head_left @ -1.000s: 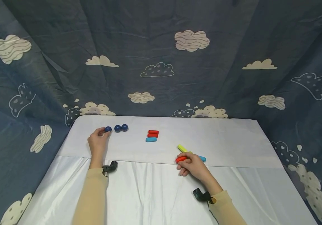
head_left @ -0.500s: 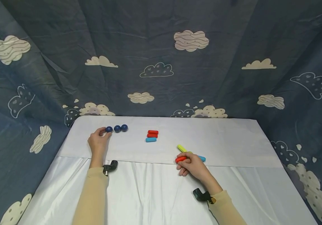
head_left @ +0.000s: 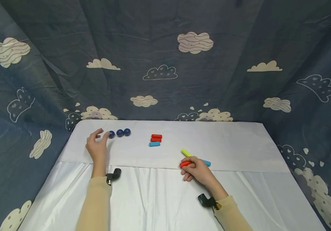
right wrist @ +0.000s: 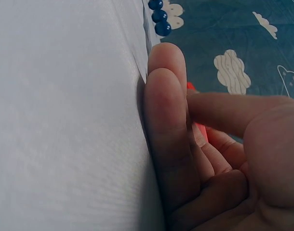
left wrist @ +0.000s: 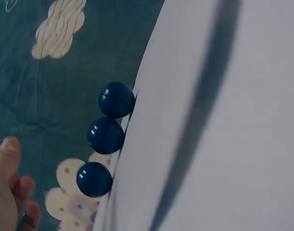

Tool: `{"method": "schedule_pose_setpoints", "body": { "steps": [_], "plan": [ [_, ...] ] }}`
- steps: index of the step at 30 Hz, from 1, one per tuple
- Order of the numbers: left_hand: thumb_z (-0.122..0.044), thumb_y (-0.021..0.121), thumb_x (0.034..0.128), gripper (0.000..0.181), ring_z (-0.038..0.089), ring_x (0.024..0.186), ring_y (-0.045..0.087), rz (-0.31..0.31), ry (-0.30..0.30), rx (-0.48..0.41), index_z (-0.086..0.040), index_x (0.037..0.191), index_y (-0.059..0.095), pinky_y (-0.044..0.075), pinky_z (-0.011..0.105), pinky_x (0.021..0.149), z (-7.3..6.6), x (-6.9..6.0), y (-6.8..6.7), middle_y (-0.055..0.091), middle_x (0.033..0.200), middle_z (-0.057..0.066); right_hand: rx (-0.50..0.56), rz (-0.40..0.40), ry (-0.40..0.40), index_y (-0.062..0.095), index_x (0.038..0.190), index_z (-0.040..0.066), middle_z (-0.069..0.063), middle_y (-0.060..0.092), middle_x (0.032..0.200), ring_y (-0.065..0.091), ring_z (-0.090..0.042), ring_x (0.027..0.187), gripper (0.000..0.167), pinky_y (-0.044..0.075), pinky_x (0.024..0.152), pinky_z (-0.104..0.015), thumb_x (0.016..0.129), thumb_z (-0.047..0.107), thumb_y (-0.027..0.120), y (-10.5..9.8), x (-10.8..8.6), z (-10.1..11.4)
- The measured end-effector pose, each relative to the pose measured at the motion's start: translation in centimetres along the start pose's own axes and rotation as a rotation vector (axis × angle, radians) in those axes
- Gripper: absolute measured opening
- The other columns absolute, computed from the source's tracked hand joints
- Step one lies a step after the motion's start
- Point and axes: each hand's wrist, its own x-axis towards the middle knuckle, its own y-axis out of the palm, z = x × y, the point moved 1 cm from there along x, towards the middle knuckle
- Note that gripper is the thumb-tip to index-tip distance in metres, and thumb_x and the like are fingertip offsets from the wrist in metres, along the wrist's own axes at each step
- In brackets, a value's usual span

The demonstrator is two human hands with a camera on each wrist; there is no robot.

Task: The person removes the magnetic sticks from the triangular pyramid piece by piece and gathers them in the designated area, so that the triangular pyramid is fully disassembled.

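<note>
Three shiny dark blue balls stand in a row at the table's back left: the left ball [head_left: 111, 134], the middle ball [head_left: 120, 132] and the right ball [head_left: 127, 132]. Beside the left ball is my left hand [head_left: 96, 148], thumb and fingers spread with nothing between them. In the left wrist view, a gap separates this hand [left wrist: 9, 187] from the balls. My right hand [head_left: 198, 171] pinches a short red stick [head_left: 185, 164] between thumb and fingers, low over the cloth. The right wrist view shows little of that stick, as fingers cover most of it.
Two red sticks [head_left: 156, 140] and a light blue stick [head_left: 154, 144] lie stacked in a column mid-table. Just beyond my right hand lie a yellow-green stick [head_left: 187, 152] and another blue stick [head_left: 207, 163], both partly covered. White cloth [head_left: 234, 144] covers the table; a cloud-print curtain [head_left: 159, 38] hangs behind.
My left thumb and fingers have parted and let go of the left blue ball, and that hand has drawn slightly leftward. The right hand stays put with its red stick.
</note>
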Motion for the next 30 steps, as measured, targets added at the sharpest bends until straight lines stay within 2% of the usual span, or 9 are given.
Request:
{"method": "schedule_pose_setpoints", "body": {
  "steps": [2, 4, 7, 9, 11, 14, 18, 24, 30],
  "plan": [
    [-0.013, 0.089, 0.0864, 0.032, 0.035, 0.101, 0.060, -0.023, 0.141, -0.050, -0.002, 0.114, 0.078, 0.033, 0.029, 0.096, -0.9, -0.8, 0.1, 0.078, 0.112, 0.017, -0.009, 0.006, -0.004, 0.060, 0.133, -0.005, -0.011, 0.077, 0.084, 0.073, -0.019, 0.063, 0.034, 0.061, 0.059, -0.029, 0.103, 0.010, 0.067, 0.0, 0.0, 0.0],
    [-0.006, 0.090, 0.0834, 0.029, 0.039, 0.098, 0.062, 0.016, 0.269, -0.087, 0.001, 0.109, 0.079, 0.036, 0.026, 0.094, -2.0, -1.9, 0.7, 0.078, 0.107, 0.019, -0.023, 0.009, -0.010, 0.062, 0.131, -0.004, -0.011, 0.076, 0.083, 0.073, -0.019, 0.062, 0.034, 0.061, 0.059, -0.029, 0.103, 0.015, 0.069, 0.0, 0.0, 0.0],
    [-0.002, 0.090, 0.0803, 0.029, 0.040, 0.094, 0.066, 0.154, 0.413, -0.129, 0.001, 0.107, 0.079, 0.044, 0.028, 0.091, -3.8, -4.1, 2.5, 0.079, 0.104, 0.018, -0.046, 0.011, -0.019, 0.065, 0.126, -0.002, -0.011, 0.075, 0.081, 0.071, -0.018, 0.060, 0.033, 0.060, 0.057, -0.028, 0.103, 0.020, 0.071, -0.1, -0.1, 0.1],
    [-0.003, 0.090, 0.0812, 0.029, 0.038, 0.093, 0.069, 0.291, 0.454, -0.133, -0.001, 0.108, 0.080, 0.049, 0.032, 0.090, -4.9, -5.9, 4.0, 0.080, 0.106, 0.015, -0.062, 0.011, -0.026, 0.067, 0.123, -0.001, -0.010, 0.074, 0.078, 0.069, -0.018, 0.058, 0.030, 0.058, 0.055, -0.028, 0.103, 0.020, 0.071, -0.1, -0.2, 0.2],
    [-0.007, 0.090, 0.0832, 0.030, 0.034, 0.093, 0.071, 0.450, 0.457, -0.120, -0.003, 0.111, 0.080, 0.053, 0.036, 0.088, -5.8, -7.9, 5.5, 0.080, 0.108, 0.012, -0.081, 0.012, -0.029, 0.068, 0.121, 0.000, -0.009, 0.073, 0.076, 0.068, -0.017, 0.056, 0.027, 0.057, 0.053, -0.028, 0.102, 0.020, 0.071, 0.0, -0.2, 0.3],
    [-0.011, 0.088, 0.0866, 0.031, 0.026, 0.096, 0.072, 0.666, 0.411, -0.070, -0.006, 0.116, 0.079, 0.057, 0.038, 0.089, -6.5, -10.9, 7.5, 0.080, 0.112, 0.007, -0.106, 0.018, -0.021, 0.069, 0.119, 0.002, -0.007, 0.072, 0.074, 0.066, -0.016, 0.055, 0.026, 0.056, 0.053, -0.027, 0.102, 0.021, 0.072, 0.3, -0.2, 0.5],
    [-0.018, 0.085, 0.0906, 0.034, 0.021, 0.105, 0.072, 0.854, 0.344, 0.009, -0.010, 0.122, 0.077, 0.059, 0.037, 0.096, -7.0, -13.9, 9.6, 0.078, 0.120, 0.002, -0.128, 0.026, -0.017, 0.070, 0.118, 0.003, -0.007, 0.071, 0.074, 0.064, -0.015, 0.053, 0.026, 0.055, 0.052, -0.027, 0.102, 0.023, 0.072, 0.5, -0.2, 0.6],
    [-0.023, 0.082, 0.0949, 0.032, 0.017, 0.110, 0.069, 0.967, 0.341, 0.116, -0.017, 0.126, 0.076, 0.057, 0.036, 0.099, -7.1, -15.6, 11.4, 0.077, 0.120, -0.001, -0.167, 0.056, -0.050, 0.070, 0.116, 0.004, -0.005, 0.069, 0.071, 0.060, -0.014, 0.051, 0.023, 0.054, 0.052, -0.028, 0.102, 0.023, 0.072, 0.7, -0.3, 0.6],
    [-0.023, 0.081, 0.0954, 0.021, 0.017, 0.109, 0.069, 0.977, 0.326, 0.147, -0.016, 0.116, 0.080, 0.056, 0.037, 0.099, -6.9, -15.8, 11.7, 0.079, 0.112, -0.001, -0.184, 0.083, -0.065, 0.073, 0.118, 0.009, 0.000, 0.063, 0.064, 0.053, -0.012, 0.047, 0.022, 0.047, 0.049, -0.025, 0.102, 0.024, 0.072, 0.5, -0.3, 0.4]
  ]
}}
